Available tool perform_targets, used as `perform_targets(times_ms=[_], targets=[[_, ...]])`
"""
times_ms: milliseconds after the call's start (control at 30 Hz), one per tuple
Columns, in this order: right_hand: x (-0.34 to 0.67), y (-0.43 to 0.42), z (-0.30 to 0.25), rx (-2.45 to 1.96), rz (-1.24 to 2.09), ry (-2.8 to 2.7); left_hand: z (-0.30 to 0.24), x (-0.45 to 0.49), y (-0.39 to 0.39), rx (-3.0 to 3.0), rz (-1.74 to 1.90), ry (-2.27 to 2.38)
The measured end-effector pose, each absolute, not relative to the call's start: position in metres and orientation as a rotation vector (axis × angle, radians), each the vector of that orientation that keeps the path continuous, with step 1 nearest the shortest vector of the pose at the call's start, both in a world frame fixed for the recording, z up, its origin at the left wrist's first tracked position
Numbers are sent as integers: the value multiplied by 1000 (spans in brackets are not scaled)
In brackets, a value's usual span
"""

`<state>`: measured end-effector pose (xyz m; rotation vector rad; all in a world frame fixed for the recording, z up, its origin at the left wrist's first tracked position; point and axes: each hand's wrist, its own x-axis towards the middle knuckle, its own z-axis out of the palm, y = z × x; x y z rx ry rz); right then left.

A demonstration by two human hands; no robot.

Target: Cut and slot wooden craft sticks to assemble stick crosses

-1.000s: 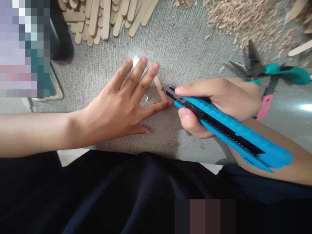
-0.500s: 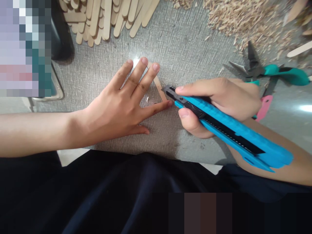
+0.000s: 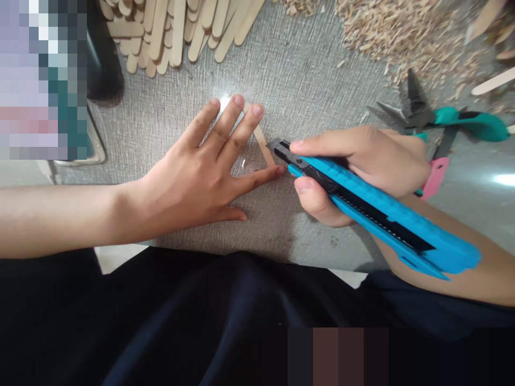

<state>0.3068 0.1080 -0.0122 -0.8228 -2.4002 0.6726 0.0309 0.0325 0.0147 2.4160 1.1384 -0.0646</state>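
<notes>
My left hand [image 3: 201,171] lies flat on the grey table, fingers spread, pressing down a wooden craft stick [image 3: 263,143] that shows between the fingers. My right hand [image 3: 362,166] is wrapped round a blue utility knife [image 3: 374,212]. The knife's black tip rests at the stick's near end, right by my left forefinger's tip. Most of the stick is hidden under my left fingers.
A pile of wooden craft sticks [image 3: 177,32] lies at the back. Wood shavings [image 3: 402,32] cover the back right. Teal-handled pliers [image 3: 438,115] and a pink-handled tool [image 3: 436,177] lie behind my right hand. A dark object [image 3: 100,59] stands at back left.
</notes>
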Motion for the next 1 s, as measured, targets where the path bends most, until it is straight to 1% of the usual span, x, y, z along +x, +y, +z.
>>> perform_targets(times_ms=[100,133,233,367,533,800,1000], targets=[[304,111,-7,-634,523,-2386,15,32,33,2429,-70,1137],[303,111,-4,-657,508,-2410,15,32,33,2430,-72,1137],[301,111,2,-708,541,-2458,15,32,33,2435,-69,1134],[300,110,2,-669,613,-2385,14,31,33,2430,-65,1134],[299,115,-2,-561,556,-2383,13,31,32,2413,-34,1136],[292,109,9,-575,510,-2435,13,31,30,2440,-27,1127],[294,113,19,-626,624,-2516,10,31,29,2451,-10,1138]])
